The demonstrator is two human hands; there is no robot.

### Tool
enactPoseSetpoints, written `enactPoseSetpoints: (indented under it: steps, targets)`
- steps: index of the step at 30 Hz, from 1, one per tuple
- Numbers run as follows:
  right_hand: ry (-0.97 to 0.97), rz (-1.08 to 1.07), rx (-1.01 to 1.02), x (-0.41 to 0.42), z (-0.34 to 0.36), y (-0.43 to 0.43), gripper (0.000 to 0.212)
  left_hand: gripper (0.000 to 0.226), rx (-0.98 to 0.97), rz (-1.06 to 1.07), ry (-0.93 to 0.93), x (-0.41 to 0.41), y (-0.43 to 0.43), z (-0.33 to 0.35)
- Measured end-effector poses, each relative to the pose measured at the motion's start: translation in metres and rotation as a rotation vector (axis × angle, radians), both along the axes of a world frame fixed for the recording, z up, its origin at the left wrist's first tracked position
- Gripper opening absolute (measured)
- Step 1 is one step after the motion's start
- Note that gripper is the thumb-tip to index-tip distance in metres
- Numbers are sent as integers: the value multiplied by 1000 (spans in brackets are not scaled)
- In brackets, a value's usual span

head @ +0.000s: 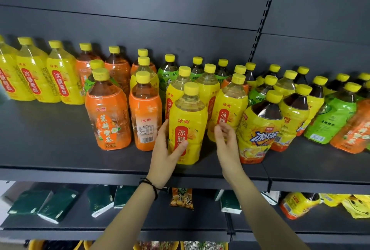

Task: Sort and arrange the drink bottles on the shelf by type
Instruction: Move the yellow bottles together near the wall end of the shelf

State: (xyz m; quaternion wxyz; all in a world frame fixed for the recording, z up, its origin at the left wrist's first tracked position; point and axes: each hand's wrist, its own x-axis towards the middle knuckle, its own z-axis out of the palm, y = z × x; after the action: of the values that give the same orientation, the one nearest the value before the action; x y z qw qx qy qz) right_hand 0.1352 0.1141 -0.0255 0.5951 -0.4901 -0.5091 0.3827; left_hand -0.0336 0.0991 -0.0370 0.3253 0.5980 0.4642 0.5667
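left hand (166, 149) grips the front yellow pear-drink bottle (187, 127)
the bottle stands upright at the front of the dark shelf (50, 139), thumb across its label, fingers round its side; right hand (226, 145) just beside it, blurred fingers loosely curled, holding nothing.

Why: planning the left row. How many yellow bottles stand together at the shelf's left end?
3, side by side: edge-cut bottle, middle bottle, right bottle. More may lie off-frame.

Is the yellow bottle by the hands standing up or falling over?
Standing up. The yellow-labelled plastic bottle rests base-down on the dark metal shelf, cap on top, left hand holding its side.
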Motion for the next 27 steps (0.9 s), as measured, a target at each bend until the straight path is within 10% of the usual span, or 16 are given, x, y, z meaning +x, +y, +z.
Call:
enactPoseSetpoints:
  steps: [11, 27]
  targets:
    - [-46, -343, 70, 18, -18, 6, 68, 114, -66, -89, 8, 7, 20, -5]
    - [-138, -150, -25, 49, 10, 62, 99, 81, 46, 33, -335, 35, 27, 8]
